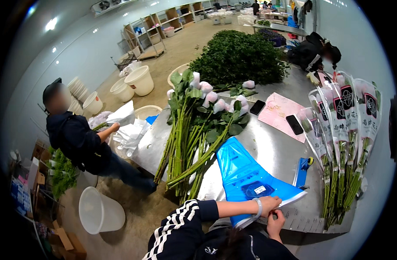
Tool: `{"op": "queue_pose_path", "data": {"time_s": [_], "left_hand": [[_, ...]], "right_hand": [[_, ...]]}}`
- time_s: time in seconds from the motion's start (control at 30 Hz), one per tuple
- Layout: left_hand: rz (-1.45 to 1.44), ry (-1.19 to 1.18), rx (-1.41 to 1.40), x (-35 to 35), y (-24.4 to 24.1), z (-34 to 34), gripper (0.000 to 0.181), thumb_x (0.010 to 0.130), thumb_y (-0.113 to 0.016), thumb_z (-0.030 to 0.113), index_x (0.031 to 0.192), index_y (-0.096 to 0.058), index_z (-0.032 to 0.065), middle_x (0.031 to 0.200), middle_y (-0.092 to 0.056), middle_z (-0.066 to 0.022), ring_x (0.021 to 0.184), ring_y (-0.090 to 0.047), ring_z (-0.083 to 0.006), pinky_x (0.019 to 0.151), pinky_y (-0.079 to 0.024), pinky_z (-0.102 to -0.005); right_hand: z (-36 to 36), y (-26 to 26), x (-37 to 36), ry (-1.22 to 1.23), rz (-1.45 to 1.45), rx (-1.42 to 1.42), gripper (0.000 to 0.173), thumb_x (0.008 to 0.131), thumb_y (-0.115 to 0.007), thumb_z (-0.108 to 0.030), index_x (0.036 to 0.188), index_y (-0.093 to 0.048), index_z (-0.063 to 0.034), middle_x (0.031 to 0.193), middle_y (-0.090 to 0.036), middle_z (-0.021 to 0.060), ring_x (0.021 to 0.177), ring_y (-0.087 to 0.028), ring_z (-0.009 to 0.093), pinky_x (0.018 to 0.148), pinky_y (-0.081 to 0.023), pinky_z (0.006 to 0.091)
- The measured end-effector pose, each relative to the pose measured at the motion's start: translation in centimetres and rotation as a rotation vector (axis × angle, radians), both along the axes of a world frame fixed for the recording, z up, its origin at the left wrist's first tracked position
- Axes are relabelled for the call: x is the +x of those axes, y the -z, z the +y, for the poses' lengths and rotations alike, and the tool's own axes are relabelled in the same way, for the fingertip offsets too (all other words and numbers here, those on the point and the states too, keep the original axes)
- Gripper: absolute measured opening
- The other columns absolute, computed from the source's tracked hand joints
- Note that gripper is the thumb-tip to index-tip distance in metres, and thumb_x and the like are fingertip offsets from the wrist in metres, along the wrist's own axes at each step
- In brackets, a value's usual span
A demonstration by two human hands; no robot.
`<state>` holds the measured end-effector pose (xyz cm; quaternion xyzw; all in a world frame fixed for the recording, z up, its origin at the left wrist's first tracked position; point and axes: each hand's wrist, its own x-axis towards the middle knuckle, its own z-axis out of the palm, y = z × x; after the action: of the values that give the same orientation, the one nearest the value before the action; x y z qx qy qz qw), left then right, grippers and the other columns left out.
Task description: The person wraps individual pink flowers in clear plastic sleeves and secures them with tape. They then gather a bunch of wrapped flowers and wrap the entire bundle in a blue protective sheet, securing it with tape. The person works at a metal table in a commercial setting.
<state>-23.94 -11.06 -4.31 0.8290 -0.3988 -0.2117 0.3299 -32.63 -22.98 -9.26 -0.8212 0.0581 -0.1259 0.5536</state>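
A stack of blue plastic flower sleeves [247, 175] lies at the front edge of the metal table. My left hand [270, 205], with a pale bangle at the wrist, has its fingers curled at the white lower edge of the stack; what it pinches is too small to tell. Just below it, my right hand [275, 223] has thumb and forefinger close together near the same edge. Long-stemmed flowers [188, 139] with heads in pale foam nets lie left of the sleeves. Wrapped bouquets [343, 139] in clear printed sleeves lie at the right.
Beside the bouquets sits a blue tape dispenser [302, 172]. Two phones [294, 124] rest by a pink sheet [278, 112]. Dark green foliage [240, 58] is heaped at the table's far end. A co-worker [78, 130] stands left, near a white bucket [101, 211]; another person [315, 53] bends at the far right.
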Motion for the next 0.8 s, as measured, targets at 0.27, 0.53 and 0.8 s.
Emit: {"op": "queue_pose_path", "data": {"time_s": [0.27, 0.53, 0.8], "left_hand": [[-0.038, -0.032, 0.086, -0.4, -0.4, -0.5, 0.034, 0.065, -0.063, 0.011, 0.092, -0.042, 0.003, 0.094, -0.048, -0.0173, 0.083, -0.052, -0.0379, 0.067, -0.044, -0.0443], [-0.049, -0.006, 0.078, 0.9, -0.6, -0.6, 0.035, 0.063, -0.066, 0.012, 0.089, -0.046, 0.0015, 0.091, -0.05, -0.0186, 0.081, -0.054, -0.0379, 0.067, -0.045, -0.0442], [-0.095, 0.003, -0.036, 4.7, -1.5, -0.5, 0.036, 0.055, -0.068, 0.013, 0.083, -0.048, 0.002, 0.083, -0.051, -0.0183, 0.079, -0.052, -0.0353, 0.068, -0.044, -0.0402]], "right_hand": [[-0.9, 0.7, -0.1, -0.037, -0.012, 0.028, 0.004, 0.071, -0.057, 0.001, 0.073, -0.054, 0.0023, 0.069, -0.057, 0.0111, 0.063, -0.056, 0.02, 0.06, -0.044, 0.0297], [-0.4, 1.1, 0.3, 0.07, 0.094, 0.016, 0.01, 0.071, -0.06, 0.0, 0.08, -0.056, 0.0035, 0.073, -0.059, 0.0116, 0.063, -0.059, 0.018, 0.054, -0.045, 0.0271], [0.6, 0.5, 2.8, 0.198, -0.045, 0.245, 0.018, 0.074, -0.062, 0.0, 0.091, -0.057, 0.0011, 0.088, -0.058, 0.011, 0.078, -0.059, 0.017, 0.064, -0.049, 0.0261]]}}
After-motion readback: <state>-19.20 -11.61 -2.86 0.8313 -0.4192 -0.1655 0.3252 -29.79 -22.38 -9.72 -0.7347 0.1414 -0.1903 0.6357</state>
